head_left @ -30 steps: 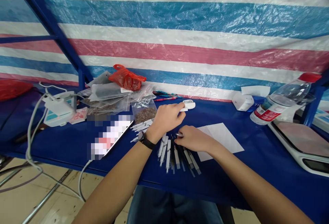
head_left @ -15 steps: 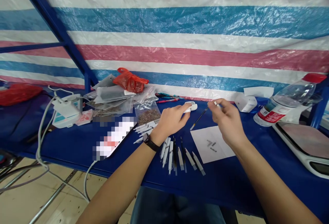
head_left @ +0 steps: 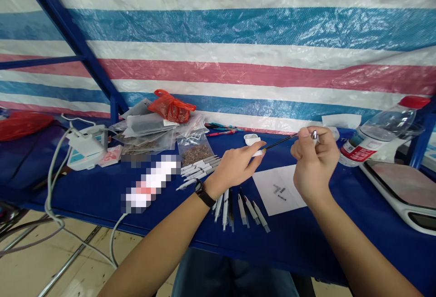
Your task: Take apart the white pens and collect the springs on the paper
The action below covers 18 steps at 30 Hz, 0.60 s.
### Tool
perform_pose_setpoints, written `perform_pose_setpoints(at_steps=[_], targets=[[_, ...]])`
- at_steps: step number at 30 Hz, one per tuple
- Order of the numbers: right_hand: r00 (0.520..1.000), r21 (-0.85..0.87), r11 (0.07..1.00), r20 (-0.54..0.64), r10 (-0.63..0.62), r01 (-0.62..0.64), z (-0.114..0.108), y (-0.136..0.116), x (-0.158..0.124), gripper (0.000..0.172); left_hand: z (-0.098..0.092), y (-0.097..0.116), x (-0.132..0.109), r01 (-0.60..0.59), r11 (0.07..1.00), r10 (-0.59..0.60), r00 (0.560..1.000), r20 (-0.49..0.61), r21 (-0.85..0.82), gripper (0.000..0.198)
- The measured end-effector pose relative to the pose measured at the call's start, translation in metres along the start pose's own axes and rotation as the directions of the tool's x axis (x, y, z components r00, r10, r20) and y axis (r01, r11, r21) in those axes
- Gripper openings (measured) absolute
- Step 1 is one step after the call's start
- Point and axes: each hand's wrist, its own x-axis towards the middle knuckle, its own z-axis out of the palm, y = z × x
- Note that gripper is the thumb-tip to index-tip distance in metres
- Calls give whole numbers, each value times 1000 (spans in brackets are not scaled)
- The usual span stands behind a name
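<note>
Left hand (head_left: pixel 236 167): fingers pinching white stick (head_left: pixel 258 153)
Right hand (head_left: pixel 315 163): fingers pinching silver tip (head_left: pixel 314 135)
Dark refill (head_left: pixel 281 142): between both hands' fingers

On the blue packaging (head_left: pixel 348 134) just beside the bottle (head_left: pixel 383 129), a pale capital T is showing, the lettering after it being too unclear to read. The bottle is carrying a red label (head_left: pixel 356 150) whose white characters are blurring beyond reading. Coarse blocks are covering the phone screen (head_left: pixel 151 182), hiding any text there.
</note>
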Motion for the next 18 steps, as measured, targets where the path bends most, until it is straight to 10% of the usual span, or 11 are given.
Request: perform_pose_setpoints(at_steps=[14, 18], targets=[[952, -125, 983, 259, 165, -136, -21, 4, 22, 51, 14, 3, -1, 101, 756, -92, 995, 48, -647, 43], [743, -507, 854, 527, 413, -115, -55, 14, 41, 63, 10, 3, -2, 79, 778, -80, 996, 26, -624, 39]])
